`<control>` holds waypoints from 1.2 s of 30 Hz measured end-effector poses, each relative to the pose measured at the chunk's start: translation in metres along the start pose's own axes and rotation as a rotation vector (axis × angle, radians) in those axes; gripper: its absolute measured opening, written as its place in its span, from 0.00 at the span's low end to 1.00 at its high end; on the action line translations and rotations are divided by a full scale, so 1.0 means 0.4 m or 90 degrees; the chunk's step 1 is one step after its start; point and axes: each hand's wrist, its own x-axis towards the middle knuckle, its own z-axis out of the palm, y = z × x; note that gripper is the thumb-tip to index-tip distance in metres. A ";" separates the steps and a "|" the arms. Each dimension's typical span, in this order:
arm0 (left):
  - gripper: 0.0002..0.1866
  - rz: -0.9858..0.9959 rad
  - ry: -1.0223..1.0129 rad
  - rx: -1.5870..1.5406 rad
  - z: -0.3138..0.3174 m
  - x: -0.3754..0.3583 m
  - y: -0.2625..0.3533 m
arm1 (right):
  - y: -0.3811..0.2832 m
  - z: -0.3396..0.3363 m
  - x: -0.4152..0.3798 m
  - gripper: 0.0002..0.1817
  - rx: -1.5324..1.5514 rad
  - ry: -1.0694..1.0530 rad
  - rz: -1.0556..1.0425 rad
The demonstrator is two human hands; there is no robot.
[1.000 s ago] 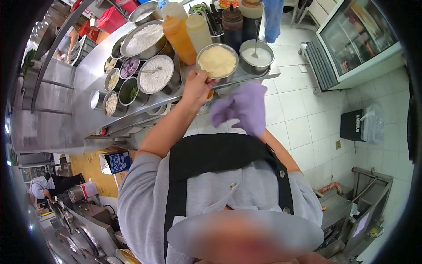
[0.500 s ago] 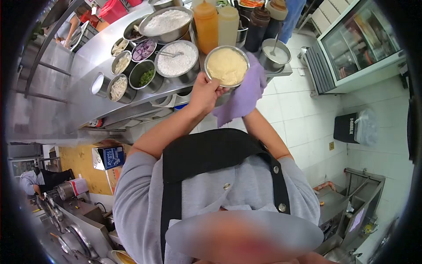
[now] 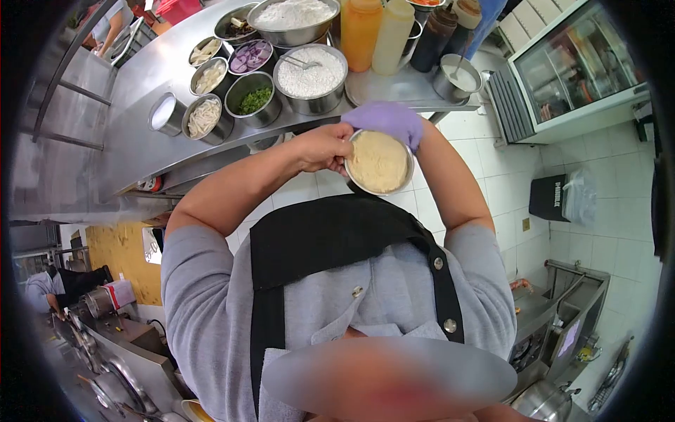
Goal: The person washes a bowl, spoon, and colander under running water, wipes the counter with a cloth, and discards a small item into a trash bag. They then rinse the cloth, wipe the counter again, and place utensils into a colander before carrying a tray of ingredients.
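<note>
A round metal bowl [image 3: 380, 163] of pale yellow, crumb-like powder is held off the counter, close to the front of my apron. My left hand [image 3: 328, 148] grips its left rim, thumb near the powder and fingers beneath. A purple cloth [image 3: 383, 122] covers my right hand, which holds it against the bowl's far side; the fingers themselves are hidden. Beyond, on the counter, stand a metal container of white flour [image 3: 310, 72] with a wire utensil in it and a container of chopped green herbs [image 3: 254, 102].
The steel counter [image 3: 137, 130] also bears containers of sliced purple onion [image 3: 250, 56] and pale strips [image 3: 204, 118], an orange squeeze bottle [image 3: 361, 35], and a pot of white liquid [image 3: 458, 79]. A glass-door fridge [image 3: 578, 68] stands right. Another person [image 3: 48, 288] is at far left.
Both hands have drawn the bowl away from the counter and toward my body. The purple cloth, hanging loosely before, now wraps over my right hand at the bowl's far side.
</note>
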 end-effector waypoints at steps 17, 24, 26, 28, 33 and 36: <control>0.09 0.012 -0.078 0.042 -0.012 0.031 0.069 | -0.104 0.046 -0.152 0.28 0.815 0.312 0.390; 0.09 -0.023 -0.098 0.123 -0.044 0.076 0.112 | -0.088 0.094 -0.144 0.23 0.890 0.338 0.433; 0.11 0.008 -0.103 0.076 -0.053 0.071 0.115 | -0.096 0.101 -0.147 0.22 1.006 0.405 0.388; 0.16 0.063 0.033 0.018 -0.037 0.039 0.100 | -0.131 0.093 -0.150 0.20 0.729 0.456 0.326; 0.40 0.095 0.163 -0.019 0.030 -0.048 -0.010 | -0.066 0.140 -0.125 0.20 0.594 0.506 0.285; 0.36 0.190 0.197 -0.116 0.083 -0.038 -0.061 | -0.093 0.136 -0.090 0.25 0.567 0.570 0.227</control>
